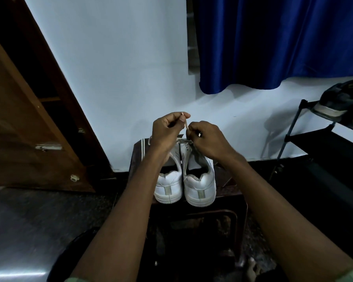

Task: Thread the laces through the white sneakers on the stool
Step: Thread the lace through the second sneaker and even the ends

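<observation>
Two white sneakers stand side by side on a dark stool (228,180), heels toward me: the left sneaker (168,186) and the right sneaker (200,186). A pale lace (185,125) rises from the right sneaker's eyelet area. My left hand (167,131) pinches the lace's upper end between thumb and forefinger, raised above the shoes. My right hand (208,139) pinches the same lace lower down, just over the right sneaker's tongue. More lace (182,141) lies across the front of the shoes, partly hidden by both hands.
A brown wooden door (29,129) leans open at the left. A blue curtain (273,41) hangs on the white wall behind. A black shoe rack (318,139) with dark shoes (342,100) stands at the right. The floor is dark.
</observation>
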`<state>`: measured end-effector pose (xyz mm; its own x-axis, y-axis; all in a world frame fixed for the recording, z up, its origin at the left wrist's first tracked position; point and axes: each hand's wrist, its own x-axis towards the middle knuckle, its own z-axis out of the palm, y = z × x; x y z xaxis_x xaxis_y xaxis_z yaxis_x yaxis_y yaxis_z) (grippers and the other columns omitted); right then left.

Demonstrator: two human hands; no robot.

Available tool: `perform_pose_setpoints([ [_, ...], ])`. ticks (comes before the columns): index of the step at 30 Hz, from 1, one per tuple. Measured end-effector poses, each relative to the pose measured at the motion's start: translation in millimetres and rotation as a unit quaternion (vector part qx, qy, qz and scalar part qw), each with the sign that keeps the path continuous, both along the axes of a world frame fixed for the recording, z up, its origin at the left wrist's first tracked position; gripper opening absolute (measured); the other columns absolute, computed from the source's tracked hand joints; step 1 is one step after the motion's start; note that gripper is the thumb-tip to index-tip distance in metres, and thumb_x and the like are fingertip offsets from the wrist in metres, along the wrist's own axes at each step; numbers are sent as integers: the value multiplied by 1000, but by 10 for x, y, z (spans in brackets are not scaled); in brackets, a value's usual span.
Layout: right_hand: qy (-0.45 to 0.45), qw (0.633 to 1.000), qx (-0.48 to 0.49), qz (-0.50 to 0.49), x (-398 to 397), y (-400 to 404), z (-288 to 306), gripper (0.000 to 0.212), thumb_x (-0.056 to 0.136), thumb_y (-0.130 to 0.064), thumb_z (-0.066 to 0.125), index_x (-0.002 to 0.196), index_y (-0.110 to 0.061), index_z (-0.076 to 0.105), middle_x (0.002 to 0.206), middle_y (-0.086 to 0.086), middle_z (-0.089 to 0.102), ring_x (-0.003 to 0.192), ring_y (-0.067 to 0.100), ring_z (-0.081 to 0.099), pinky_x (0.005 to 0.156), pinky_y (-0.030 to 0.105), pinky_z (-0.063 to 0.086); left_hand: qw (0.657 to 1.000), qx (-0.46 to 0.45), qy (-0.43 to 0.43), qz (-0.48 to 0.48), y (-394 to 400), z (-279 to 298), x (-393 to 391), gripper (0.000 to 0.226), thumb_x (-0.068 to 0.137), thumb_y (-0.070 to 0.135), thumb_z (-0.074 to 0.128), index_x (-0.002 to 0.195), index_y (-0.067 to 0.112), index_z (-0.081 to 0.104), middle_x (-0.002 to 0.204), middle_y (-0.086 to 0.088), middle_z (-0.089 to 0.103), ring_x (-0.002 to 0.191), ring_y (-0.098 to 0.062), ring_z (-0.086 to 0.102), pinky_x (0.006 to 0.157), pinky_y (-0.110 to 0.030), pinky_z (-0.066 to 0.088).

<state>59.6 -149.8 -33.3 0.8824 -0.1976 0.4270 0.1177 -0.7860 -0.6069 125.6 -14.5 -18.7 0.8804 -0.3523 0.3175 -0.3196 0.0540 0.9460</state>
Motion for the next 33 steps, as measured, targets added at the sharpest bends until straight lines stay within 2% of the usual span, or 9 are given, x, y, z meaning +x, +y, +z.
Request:
perform_pose_setpoints([
  [3, -2, 998, 55, -10, -14, 39, 14, 23, 98, -27, 66, 76, -22, 65, 84, -7, 62, 77, 7, 57, 73, 31, 48, 1000, 0, 5, -5, -5, 8, -16, 16, 101, 7, 65, 97, 13, 79, 87, 10, 76, 71, 1, 64, 67, -14, 52],
  [5, -14, 983, 183, 16, -46, 68, 72, 16, 99, -26, 69, 85, -17, 72, 85, -8, 68, 67, 5, 61, 64, 24, 46, 1000, -4, 0, -4, -3, 22, -20, 14, 100, 6, 67, 97, 10, 80, 92, 11, 79, 81, -3, 71, 75, -17, 57],
  [7, -19, 952, 301, 52, -66, 81, 111, 19, 102, -18, 65, 92, -5, 74, 81, 4, 73, 62, 8, 62, 55, 21, 44, 1000, -6, -3, -6, 13, 47, -21, 13, 99, 7, 68, 98, 10, 81, 94, 10, 80, 87, -4, 74, 75, -17, 58],
  [9, -24, 939, 339, 57, -75, 86, 111, 20, 104, -11, 61, 93, 0, 73, 75, 15, 69, 55, 8, 60, 49, 22, 41, 1000, 3, -19, -11, 28, 55, -4, 13, 98, 8, 70, 98, 14, 81, 95, 7, 81, 87, -8, 76, 77, -21, 59],
  [13, -54, 948, 314, 23, -46, 74, 72, 17, 101, -14, 65, 90, -8, 76, 58, -2, 61, 50, 8, 50, 53, 25, 40, 1000, -14, 1, -16, 28, 32, -7, 12, 98, 13, 72, 98, 19, 82, 95, 1, 81, 87, -10, 74, 82, -23, 60],
  [17, -77, 962, 261, -26, -16, 59, 58, 14, 90, -33, 71, 82, -24, 78, 64, 2, 69, 56, 11, 54, 62, 36, 46, 997, -57, 56, -20, 6, 33, -26, 13, 98, 16, 72, 101, 25, 82, 93, 0, 76, 80, -16, 60, 69, -19, 50],
  [20, -78, 969, 227, -57, -20, 72, 59, 22, 86, -47, 68, 78, -27, 74, 57, -4, 63, 50, 9, 51, 59, 41, 49, 998, -56, 40, -15, 20, 53, -29, 13, 95, 13, 75, 106, 18, 81, 98, 6, 81, 86, -7, 71, 73, -17, 54],
  [28, -110, 970, 216, -28, -44, 16, 53, 35, 92, -58, 71, 76, -26, 71, 52, -10, 51, 51, 9, 43, 57, 33, 41, 998, -53, -9, -24, 45, 73, -37, 15, 90, 6, 80, 104, 10, 82, 98, -2, 82, 94, -16, 78, 86, -23, 58],
  [33, -71, 972, 223, -16, -60, 14, 71, 30, 88, -64, 67, 89, -36, 78, 90, -15, 73, 79, 11, 65, 79, 44, 56, 998, -57, 9, -14, 58, 94, -40, 13, 87, 8, 82, 100, 11, 83, 95, -3, 82, 94, -16, 77, 88, -26, 59],
])
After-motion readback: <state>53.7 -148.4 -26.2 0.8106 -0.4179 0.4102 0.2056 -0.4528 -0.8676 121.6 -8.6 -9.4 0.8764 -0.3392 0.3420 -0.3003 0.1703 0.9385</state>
